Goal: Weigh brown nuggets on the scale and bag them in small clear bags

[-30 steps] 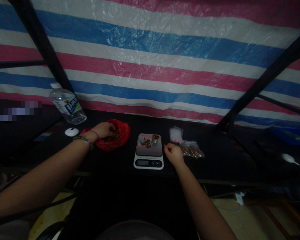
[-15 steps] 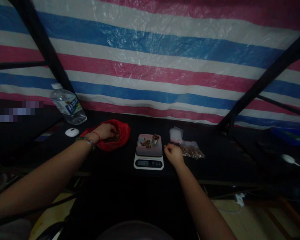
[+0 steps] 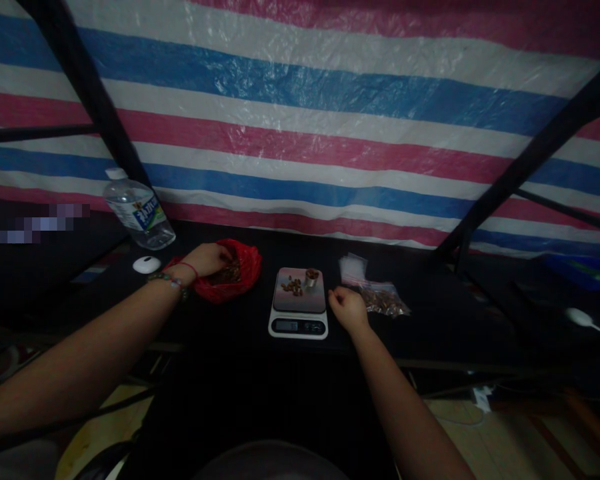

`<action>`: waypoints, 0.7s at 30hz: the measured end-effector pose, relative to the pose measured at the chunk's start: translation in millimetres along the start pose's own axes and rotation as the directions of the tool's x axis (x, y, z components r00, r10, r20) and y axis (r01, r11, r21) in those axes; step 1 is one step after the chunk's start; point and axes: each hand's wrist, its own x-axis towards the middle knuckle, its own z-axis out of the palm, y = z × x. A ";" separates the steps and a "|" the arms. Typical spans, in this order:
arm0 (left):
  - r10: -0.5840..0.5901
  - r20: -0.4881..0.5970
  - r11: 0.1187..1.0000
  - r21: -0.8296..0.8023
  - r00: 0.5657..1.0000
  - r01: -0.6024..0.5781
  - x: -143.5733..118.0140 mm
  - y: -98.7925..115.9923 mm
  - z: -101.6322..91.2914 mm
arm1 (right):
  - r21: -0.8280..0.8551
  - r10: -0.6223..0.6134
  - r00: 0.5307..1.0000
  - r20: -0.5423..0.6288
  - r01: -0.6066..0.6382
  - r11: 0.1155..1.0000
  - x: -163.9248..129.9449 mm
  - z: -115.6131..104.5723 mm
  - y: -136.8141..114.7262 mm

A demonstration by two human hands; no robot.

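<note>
My left hand reaches over the rim of a red plastic bag, its fingers curled down at the small brown pieces inside, which look like nuts or seeds. What the fingertips pinch is hidden. My right hand rests closed on the table just right of a white digital scale, with nothing visible in it. On the scale's plate lie several loose brown pieces and a small metal cup with more of them in it. The digits on the display are too blurred to read.
A clear zip bag of brown pieces lies beyond my right hand, beside a stack of small clear bags. At the left stand a large plastic bottle and a white mouse. Striped sheeting hangs behind the black table.
My left hand has shifted very slightly inside the red bag. The view has tilted a little. My right hand and the scale stay as they were.
</note>
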 end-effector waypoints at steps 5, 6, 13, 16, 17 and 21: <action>-0.011 -0.038 0.999 0.036 0.999 0.013 -0.1 -2.3 -1.0 | 0.003 -0.002 1.000 0.003 0.002 1.000 0.1 -0.4 -0.6; -0.013 -0.035 0.999 0.044 0.999 0.014 -0.5 -2.0 -1.1 | 0.001 -0.004 1.000 0.005 0.004 1.000 0.0 -0.5 -0.6; -0.015 -0.056 0.999 0.033 0.998 0.017 -8.5 11.5 -11.9 | -0.004 0.007 1.000 0.011 -0.007 1.000 0.1 0.0 -0.8; 0.035 -0.108 0.998 -0.038 0.994 -0.039 -18.1 36.0 -22.5 | -0.011 0.001 1.000 0.014 -0.001 1.000 0.5 0.3 -0.4; 0.077 -0.125 0.994 -0.073 0.989 -0.087 -21.5 47.8 -24.7 | -0.010 -0.001 1.000 0.014 0.001 1.000 0.6 0.3 -0.3; 0.312 -0.118 0.936 -0.132 0.943 -0.327 -28.5 101.0 -16.2 | 0.012 0.001 1.000 0.005 -0.002 1.000 0.4 -0.5 -0.8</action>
